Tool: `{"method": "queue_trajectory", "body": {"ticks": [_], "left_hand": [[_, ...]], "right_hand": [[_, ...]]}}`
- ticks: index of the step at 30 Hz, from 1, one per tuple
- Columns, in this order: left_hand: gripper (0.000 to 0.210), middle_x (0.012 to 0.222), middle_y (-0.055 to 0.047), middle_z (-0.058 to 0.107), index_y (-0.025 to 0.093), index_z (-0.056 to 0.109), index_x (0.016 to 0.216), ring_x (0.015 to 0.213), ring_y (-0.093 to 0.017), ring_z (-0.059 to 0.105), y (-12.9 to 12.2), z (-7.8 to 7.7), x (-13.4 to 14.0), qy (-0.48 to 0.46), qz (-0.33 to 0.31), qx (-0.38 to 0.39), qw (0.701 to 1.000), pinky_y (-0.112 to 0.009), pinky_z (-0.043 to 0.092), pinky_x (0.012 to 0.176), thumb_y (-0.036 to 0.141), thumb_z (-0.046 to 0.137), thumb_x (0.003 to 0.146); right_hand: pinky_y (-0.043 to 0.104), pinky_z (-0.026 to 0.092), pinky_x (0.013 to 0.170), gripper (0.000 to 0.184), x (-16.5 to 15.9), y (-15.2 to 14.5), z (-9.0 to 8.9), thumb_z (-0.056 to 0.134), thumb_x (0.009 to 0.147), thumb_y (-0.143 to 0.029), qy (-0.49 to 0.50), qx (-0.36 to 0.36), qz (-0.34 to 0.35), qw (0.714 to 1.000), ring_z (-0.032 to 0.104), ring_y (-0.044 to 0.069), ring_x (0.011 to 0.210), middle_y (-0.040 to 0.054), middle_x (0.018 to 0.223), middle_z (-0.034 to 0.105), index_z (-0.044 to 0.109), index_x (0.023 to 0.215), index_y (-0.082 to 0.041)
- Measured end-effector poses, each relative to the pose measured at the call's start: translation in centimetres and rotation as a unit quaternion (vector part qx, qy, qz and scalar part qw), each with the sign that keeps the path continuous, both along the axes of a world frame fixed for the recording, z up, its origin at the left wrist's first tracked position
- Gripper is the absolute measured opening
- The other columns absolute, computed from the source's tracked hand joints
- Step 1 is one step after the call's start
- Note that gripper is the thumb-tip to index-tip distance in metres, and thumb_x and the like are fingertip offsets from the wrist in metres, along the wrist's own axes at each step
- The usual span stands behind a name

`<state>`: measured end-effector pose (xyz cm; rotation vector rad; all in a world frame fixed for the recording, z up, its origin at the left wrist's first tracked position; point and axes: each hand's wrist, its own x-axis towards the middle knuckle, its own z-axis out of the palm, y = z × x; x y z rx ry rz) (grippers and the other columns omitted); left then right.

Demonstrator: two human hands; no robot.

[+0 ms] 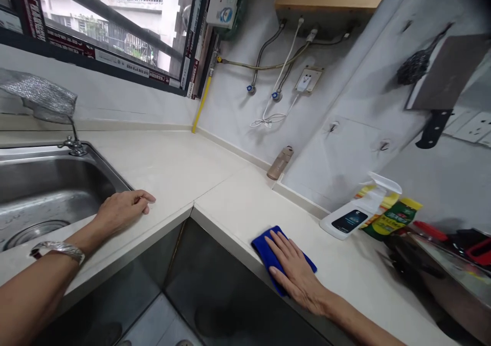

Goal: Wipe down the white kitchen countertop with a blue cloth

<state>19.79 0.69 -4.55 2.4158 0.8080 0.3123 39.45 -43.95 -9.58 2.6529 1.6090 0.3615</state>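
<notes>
My right hand [293, 269] lies flat, fingers stretched out, on a folded blue cloth [264, 249] at the counter's front edge. The cloth spreads out beyond the fingers on both sides and is pressed down, not gripped. On the left, my left hand [123, 210] rests on the white countertop [161, 156] between the sink and the front edge. It is empty, with its fingers loosely bent and apart. A silver bracelet [61, 250] is around the left wrist. Nearest to the left hand is the stainless steel sink [88, 174].
A faucet [74, 145] stands behind the sink. By the wall is a brown bottle [280, 163]. Right of the cloth stand a white spray bottle [355, 213] and a green-yellow packet [395, 218]. A cleaver [447, 74] hangs on the wall above. Dark cabinets [222, 279] lie below.
</notes>
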Motion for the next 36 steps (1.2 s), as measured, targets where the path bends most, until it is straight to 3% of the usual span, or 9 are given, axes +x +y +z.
{"method": "queue_trajectory", "body": {"ticks": [6,11,14,16,21,29,33,36], "left_hand": [[0.040,0.085,0.007,0.072,0.029,0.069,0.107,0.071,-0.018,0.057,0.0,0.3,0.0,0.010,0.002,-0.004,1.000,-0.031,0.037,0.074,0.040,0.037,0.086],[0.043,0.064,0.006,0.066,0.028,0.068,0.108,0.058,-0.016,0.055,0.0,0.3,0.1,0.021,0.017,-0.023,0.999,-0.029,0.037,0.064,0.043,0.037,0.084],[0.042,0.067,0.007,0.067,0.028,0.067,0.109,0.058,-0.015,0.056,0.4,0.0,0.1,0.004,0.007,-0.038,0.999,-0.027,0.038,0.063,0.043,0.039,0.082],[0.042,0.067,0.007,0.067,0.028,0.067,0.109,0.058,-0.014,0.057,0.6,-0.1,0.1,-0.001,-0.003,-0.042,0.999,-0.027,0.037,0.062,0.043,0.040,0.082],[0.044,0.075,0.003,0.070,0.025,0.068,0.108,0.060,-0.016,0.058,0.7,-0.1,-0.2,-0.019,-0.025,-0.039,0.999,-0.029,0.039,0.064,0.042,0.039,0.080],[0.046,0.089,0.000,0.073,0.022,0.064,0.113,0.065,-0.017,0.061,0.7,0.2,-0.9,-0.036,-0.079,-0.044,0.995,-0.030,0.044,0.072,0.043,0.035,0.084],[0.049,0.099,-0.004,0.073,0.026,0.062,0.120,0.092,-0.027,0.065,-0.3,1.2,-1.6,-0.019,0.003,0.055,0.998,-0.038,0.045,0.083,0.044,0.030,0.088],[0.054,0.118,-0.013,0.067,0.021,0.060,0.125,0.115,-0.033,0.059,-0.8,1.6,-2.1,-0.052,0.051,0.161,0.984,-0.044,0.044,0.097,0.040,0.025,0.090]], "right_hand": [[0.053,0.015,0.123,0.067,2.7,9.7,1.6,0.023,0.104,-0.060,0.045,-0.004,0.036,0.998,0.010,0.028,0.152,0.0065,0.166,0.016,0.021,0.160,-0.023],[0.053,0.014,0.122,0.069,5.9,17.4,2.7,0.025,0.103,-0.061,0.075,-0.007,-0.011,0.997,0.012,0.030,0.151,0.0085,0.165,0.018,0.023,0.160,-0.021],[0.053,0.013,0.122,0.071,7.1,19.7,2.9,0.027,0.102,-0.062,0.085,-0.007,-0.050,0.995,0.011,0.032,0.151,0.0090,0.165,0.017,0.021,0.160,-0.021],[0.052,0.012,0.122,0.072,7.4,19.5,2.7,0.026,0.102,-0.063,0.085,-0.010,-0.056,0.995,0.010,0.031,0.151,0.0089,0.166,0.016,0.021,0.160,-0.021],[0.051,0.013,0.122,0.070,6.9,14.4,1.9,0.025,0.102,-0.063,0.070,-0.010,-0.041,0.997,0.010,0.029,0.152,0.0075,0.165,0.017,0.022,0.160,-0.023],[0.054,0.019,0.121,0.065,4.8,1.2,0.2,0.026,0.103,-0.058,0.042,0.024,-0.141,0.989,0.016,0.028,0.151,0.0093,0.163,0.024,0.029,0.157,-0.021],[0.054,0.021,0.121,0.066,2.1,-5.1,-0.7,0.026,0.103,-0.062,0.030,0.030,-0.149,0.988,0.018,0.027,0.150,0.0087,0.163,0.026,0.030,0.157,-0.024],[0.054,0.022,0.121,0.066,-0.1,-9.2,-1.0,0.026,0.103,-0.062,0.032,0.026,-0.157,0.987,0.018,0.026,0.150,0.0075,0.163,0.026,0.028,0.158,-0.026]]}}
